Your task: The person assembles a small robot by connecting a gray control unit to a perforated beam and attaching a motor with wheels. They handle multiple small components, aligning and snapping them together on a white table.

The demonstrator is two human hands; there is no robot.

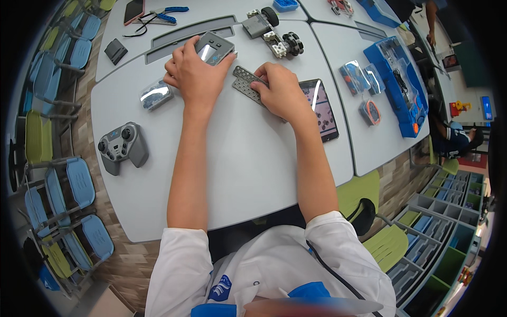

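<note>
My left hand [196, 74] is closed around a grey robot control brick [214, 48] with a small screen, fingers on its left side and thumb at its right edge. In my right hand [282, 91] are grey perforated building beams [247, 84], pinched between thumb and fingers; their far ends point up and left. The palm hides the rest of them. Just right of that hand lies a tablet [320, 108] showing pictures of parts. Beyond both hands stands a partly built robot [272, 34] with a grey block, white pieces and black wheels.
A grey game controller [124, 145] and a clear box of small parts [157, 95] lie on the left. Pliers [158, 16], a phone [134, 11] and a dark grey block [115, 51] are farther back. A blue bin [396, 79] and clear boxes [355, 77] occupy the right table.
</note>
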